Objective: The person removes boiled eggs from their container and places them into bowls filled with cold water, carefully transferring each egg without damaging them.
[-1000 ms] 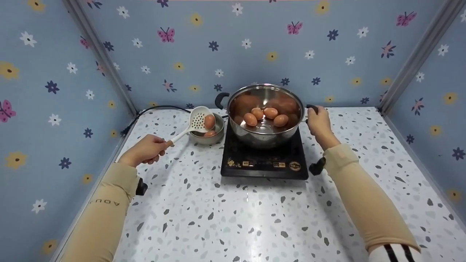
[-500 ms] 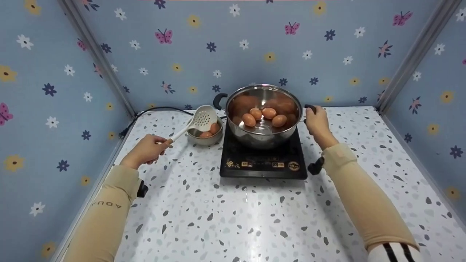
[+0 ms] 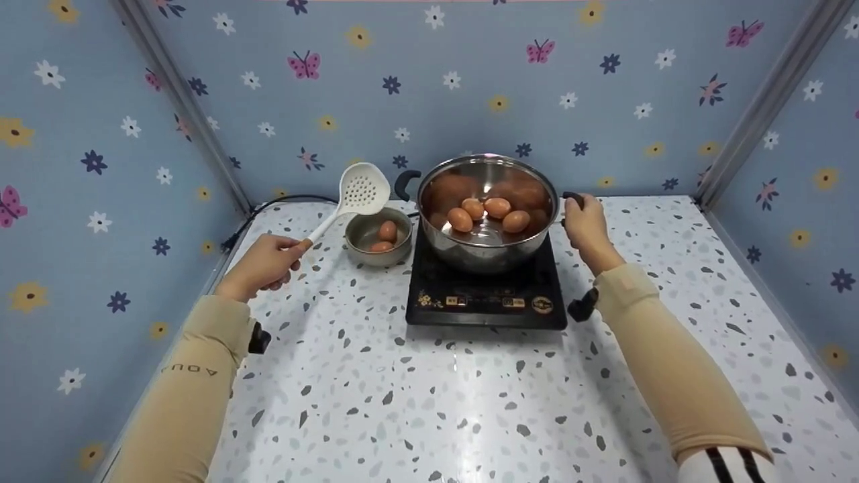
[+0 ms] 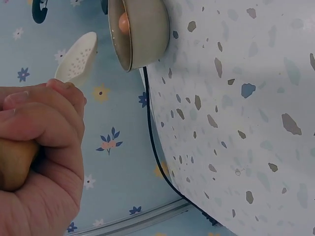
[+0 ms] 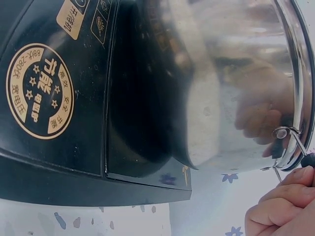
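Note:
My left hand (image 3: 263, 265) grips the wooden handle end of a white slotted spoon (image 3: 363, 189). The spoon's bare, perforated head is raised above the back rim of a grey-green bowl (image 3: 358, 253). Two brown eggs (image 3: 387, 231) lie inside that bowl. My right hand (image 3: 586, 228) holds the black right handle of a steel pot (image 3: 488, 258); in the right wrist view, the fingers (image 5: 283, 206) curl at this handle. Several brown eggs (image 3: 497, 208) sit on the pot's bottom. In the left wrist view, the spoon head (image 4: 78, 58) shows beyond my curled left fingers.
The pot stands on a black induction cooker (image 3: 486, 315) with gold markings. A black cable (image 3: 295, 196) runs along the back left of the speckled white table (image 3: 429, 402). Blue flowered panels (image 3: 429, 80) enclose the back and sides.
The egg on the slotted spoon has rolled off into the bowl beside the other one. My left hand then lifted the spoon up and back. My right hand stays at the pot handle.

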Demonstrator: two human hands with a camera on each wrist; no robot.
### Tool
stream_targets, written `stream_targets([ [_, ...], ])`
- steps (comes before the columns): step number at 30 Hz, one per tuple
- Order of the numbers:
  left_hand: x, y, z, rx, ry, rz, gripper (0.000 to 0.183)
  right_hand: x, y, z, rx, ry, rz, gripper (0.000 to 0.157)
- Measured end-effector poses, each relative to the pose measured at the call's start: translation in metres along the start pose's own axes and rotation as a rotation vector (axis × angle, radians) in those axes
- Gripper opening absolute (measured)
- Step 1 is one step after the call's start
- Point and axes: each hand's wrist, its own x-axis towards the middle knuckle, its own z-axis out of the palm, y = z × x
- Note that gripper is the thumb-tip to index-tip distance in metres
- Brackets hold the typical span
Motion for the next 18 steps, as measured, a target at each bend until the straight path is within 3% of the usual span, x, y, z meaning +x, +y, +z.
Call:
stream_targets([
  [18,0.013,0.019,-0.004,-0.202,0.015,0.01,0.043,0.001,-0.001,-0.001,-0.017,0.016,0.016,0.051],
])
